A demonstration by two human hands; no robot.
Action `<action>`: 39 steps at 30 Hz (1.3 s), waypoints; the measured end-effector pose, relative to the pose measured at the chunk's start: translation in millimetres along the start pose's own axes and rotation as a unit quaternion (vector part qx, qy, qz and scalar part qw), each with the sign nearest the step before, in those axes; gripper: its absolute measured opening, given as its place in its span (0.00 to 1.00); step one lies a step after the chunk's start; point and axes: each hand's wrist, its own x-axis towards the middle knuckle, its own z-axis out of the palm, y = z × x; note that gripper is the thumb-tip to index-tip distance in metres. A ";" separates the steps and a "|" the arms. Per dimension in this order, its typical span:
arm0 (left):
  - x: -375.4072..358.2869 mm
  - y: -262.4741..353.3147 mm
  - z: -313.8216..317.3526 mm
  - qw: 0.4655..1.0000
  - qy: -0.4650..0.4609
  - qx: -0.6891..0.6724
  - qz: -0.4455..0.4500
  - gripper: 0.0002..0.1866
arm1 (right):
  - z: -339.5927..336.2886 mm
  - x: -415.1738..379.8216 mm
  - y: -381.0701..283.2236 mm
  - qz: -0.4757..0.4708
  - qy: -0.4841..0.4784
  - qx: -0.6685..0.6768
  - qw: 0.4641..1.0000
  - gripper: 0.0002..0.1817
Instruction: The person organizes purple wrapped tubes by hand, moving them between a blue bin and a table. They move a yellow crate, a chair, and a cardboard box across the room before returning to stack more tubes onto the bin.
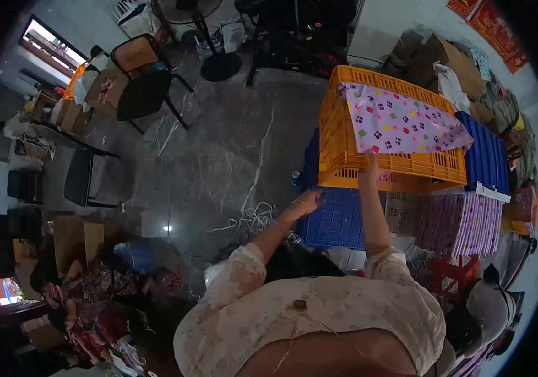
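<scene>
An orange plastic crate (338, 144) rests on its side on top of blue crates, in front of me to the right. Draped over it is a pink sheet (401, 119) printed with small colourful gift boxes. My right hand (372, 168) is closed on the crate's near edge, just below the sheet's lower corner; its fingertips are partly hidden. My left hand (309, 202) is lower and to the left, fingers apart and holding nothing, beside the blue crate (338, 220).
A stack of folded pink printed pieces (460, 223) stands right, below another blue crate (485, 154). A red stool (451, 279) is nearby. White string (253, 217) lies tangled on the floor. Chairs (143, 94) and a fan (218, 66) stand further off. Another person (102, 286) sits lower left.
</scene>
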 end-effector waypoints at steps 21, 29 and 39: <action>-248.9 -154.5 -78.0 0.968 0.131 -0.097 -0.192 0.14 | 7.7 -36.1 31.6 0.061 -0.080 0.035 0.994 0.19; -189.5 -200.5 -90.8 0.930 0.118 -0.088 -0.338 0.18 | 17.3 -44.2 10.3 -0.114 -0.212 -0.324 0.915 0.17; -235.2 -250.8 -154.4 0.927 0.150 -0.059 -0.339 0.19 | 158.6 -175.9 -40.7 0.029 -0.067 -0.213 0.974 0.22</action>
